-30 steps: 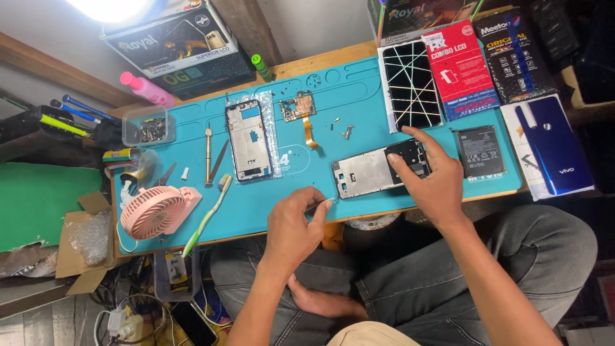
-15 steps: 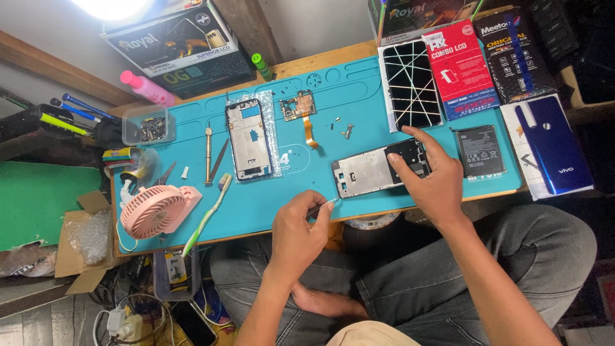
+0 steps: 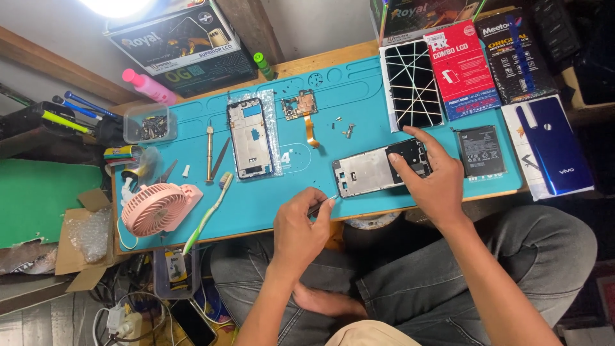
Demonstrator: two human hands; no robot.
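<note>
Head view: left hand [image 3: 300,225] pinches thin tweezers [image 3: 322,204], tip just beside the near-left corner of the phone frame [image 3: 379,168]. Right hand [image 3: 434,179] presses fingers on the frame's right end, pinning it flat on the blue mat [image 3: 301,192]. Battery [image 3: 481,151] just right of that hand; second frame [image 3: 250,138] lies well left.

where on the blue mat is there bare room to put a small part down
The turquoise work mat is bare in its upper middle, between the small circuit board with orange ribbon and the cracked black phone screen. Another free strip runs between the pink handheld fan and the left hand. It is crowded around the silver phone frame under the right hand.
</note>
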